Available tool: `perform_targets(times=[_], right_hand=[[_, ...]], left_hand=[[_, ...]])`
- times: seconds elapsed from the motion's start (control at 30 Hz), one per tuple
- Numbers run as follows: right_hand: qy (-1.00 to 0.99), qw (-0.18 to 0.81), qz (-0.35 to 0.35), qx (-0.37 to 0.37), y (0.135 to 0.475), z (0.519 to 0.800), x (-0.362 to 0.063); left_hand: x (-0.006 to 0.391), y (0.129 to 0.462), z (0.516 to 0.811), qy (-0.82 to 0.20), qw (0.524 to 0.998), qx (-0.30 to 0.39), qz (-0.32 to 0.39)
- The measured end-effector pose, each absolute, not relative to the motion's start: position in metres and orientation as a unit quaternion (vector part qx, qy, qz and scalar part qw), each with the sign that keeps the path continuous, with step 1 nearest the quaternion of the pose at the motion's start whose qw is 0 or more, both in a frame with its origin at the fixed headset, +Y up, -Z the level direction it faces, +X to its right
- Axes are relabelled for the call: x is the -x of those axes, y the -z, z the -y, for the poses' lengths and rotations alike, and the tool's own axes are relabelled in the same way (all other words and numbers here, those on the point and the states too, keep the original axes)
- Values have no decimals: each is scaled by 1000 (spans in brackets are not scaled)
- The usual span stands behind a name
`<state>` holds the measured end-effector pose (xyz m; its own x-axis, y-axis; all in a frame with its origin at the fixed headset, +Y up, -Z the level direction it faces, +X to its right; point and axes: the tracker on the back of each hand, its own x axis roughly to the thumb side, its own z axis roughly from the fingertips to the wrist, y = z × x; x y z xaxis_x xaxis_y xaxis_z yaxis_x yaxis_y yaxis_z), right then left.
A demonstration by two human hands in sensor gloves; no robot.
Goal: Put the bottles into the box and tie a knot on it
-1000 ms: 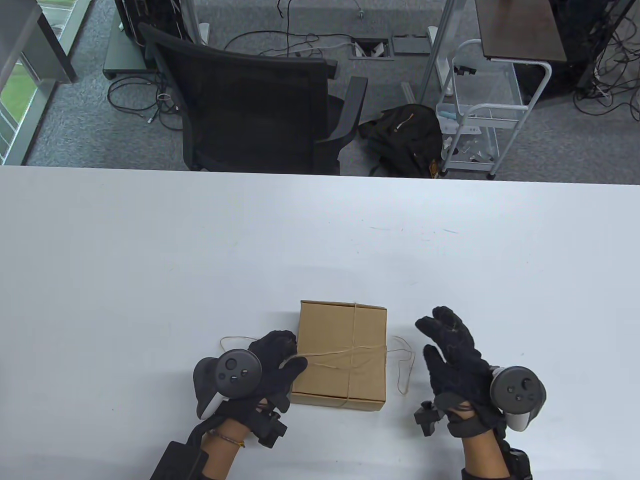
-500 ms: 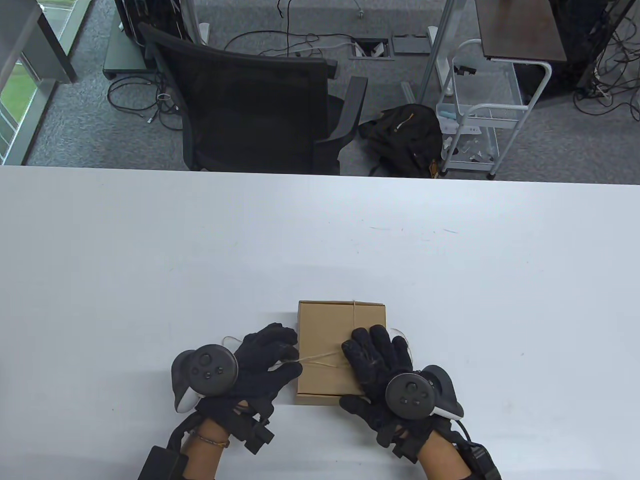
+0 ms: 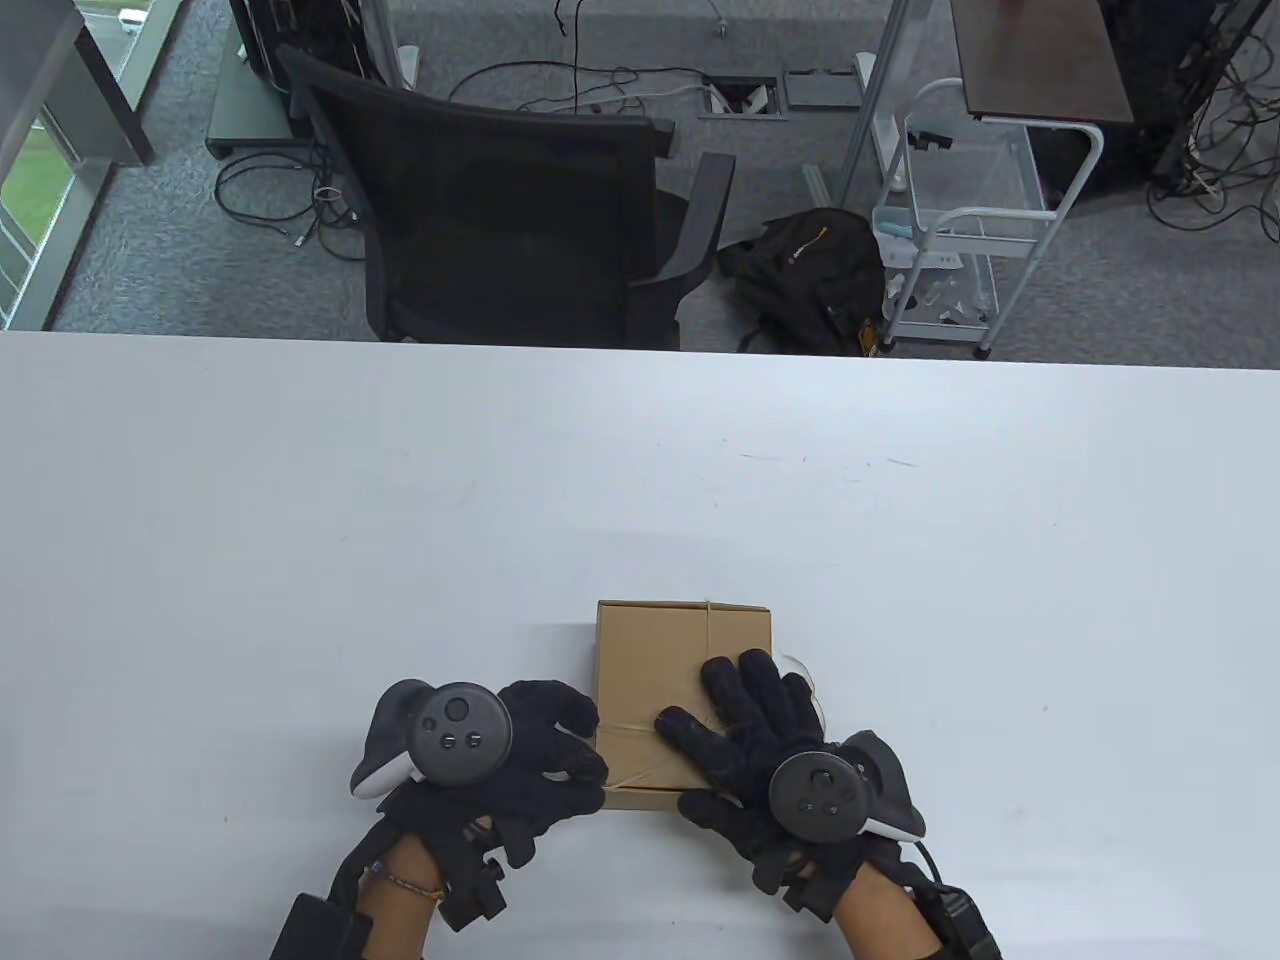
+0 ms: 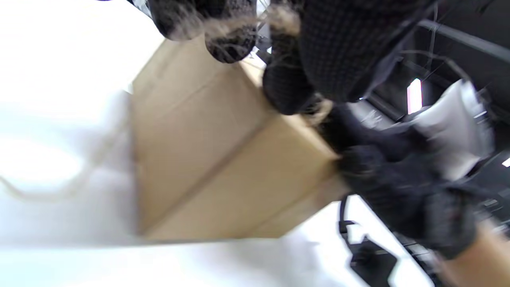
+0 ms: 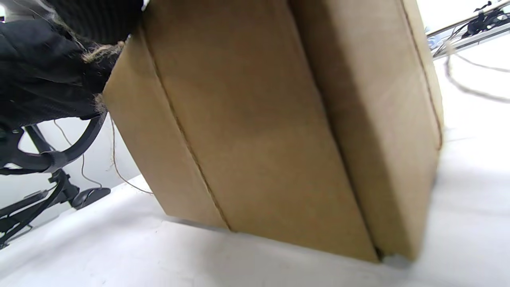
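Observation:
A closed brown cardboard box (image 3: pixel 650 655) stands near the table's front edge, with thin twine (image 3: pixel 708 625) wrapped over its lid. No bottles are in view. My right hand (image 3: pixel 730 710) lies flat on the near right part of the lid, fingers spread and straight, pressing down. My left hand (image 3: pixel 578 748) is curled at the box's near left corner and pinches the twine there. The left wrist view shows frayed twine (image 4: pixel 281 18) at my curled fingertips beside the box (image 4: pixel 199 151). In the right wrist view the box (image 5: pixel 259 119) fills the frame, a twine strand (image 5: pixel 191 153) running up its side.
The white table (image 3: pixel 400 500) stretches wide around the box. A loose end of twine (image 3: pixel 805 668) lies right of the box. Beyond the far edge stand a black office chair (image 3: pixel 500 200), a black bag (image 3: pixel 810 270) and a white wire cart (image 3: pixel 950 230).
My right hand came in from the right and settled flat on the lid. My left hand drew the twine back toward the box's near left corner, and the slack loop at left is gone.

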<state>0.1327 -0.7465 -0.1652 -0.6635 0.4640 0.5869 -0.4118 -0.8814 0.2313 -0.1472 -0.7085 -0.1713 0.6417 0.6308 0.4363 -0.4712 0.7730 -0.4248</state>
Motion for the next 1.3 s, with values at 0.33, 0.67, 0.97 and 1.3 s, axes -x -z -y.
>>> perform_targets(times=[0.33, 0.67, 0.97, 1.3], right_hand=[[-910, 241, -47, -334, 165, 746, -133], [-900, 238, -63, -360, 163, 745, -131], [-887, 270, -52, -372, 161, 745, -130], [-876, 275, -52, -392, 160, 740, -131]], left_hand=[[199, 185, 728, -361, 927, 80, 64], [127, 166, 715, -327, 921, -20, 212], [114, 164, 719, -285, 936, 11, 205], [99, 156, 719, -230, 944, -40, 231]])
